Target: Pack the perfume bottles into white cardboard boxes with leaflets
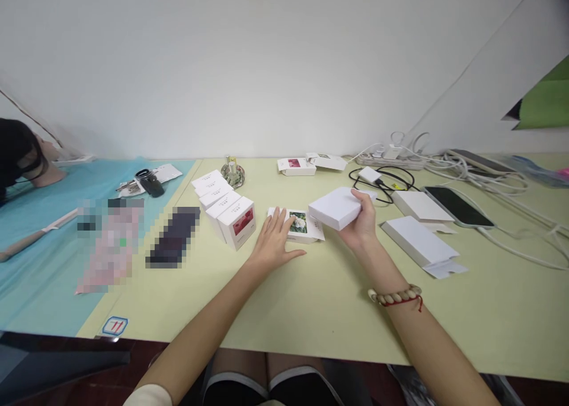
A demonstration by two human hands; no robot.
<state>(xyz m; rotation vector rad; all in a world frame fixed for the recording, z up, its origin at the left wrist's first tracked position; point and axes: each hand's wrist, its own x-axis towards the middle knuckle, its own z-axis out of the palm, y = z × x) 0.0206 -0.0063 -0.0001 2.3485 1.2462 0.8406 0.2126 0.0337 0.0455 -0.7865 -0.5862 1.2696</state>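
Observation:
My right hand point(363, 225) is closed round a plain white box point(336, 207), lifted above the table and slightly tilted. My left hand point(274, 240) has its fingers stretched out over a flat carton with a white-flower picture point(304, 225); its thumb points right, away from the other fingers. Part of that carton is hidden under the fingers. To the left of this hand stands a row of several small white cartons point(239, 221), the nearest showing a red-flower picture. Two more plain white boxes, one farther back point(421, 207) and one with an open flap point(420, 240), lie right of my right hand.
Two flat cartons point(296, 166) lie near the wall. A phone point(457, 206), black cable point(400, 178) and white cords round a power strip point(391, 160) take up the right. A glass item point(233, 173) and dark jar point(150, 183) stand left; another person's head point(20, 154) is far left.

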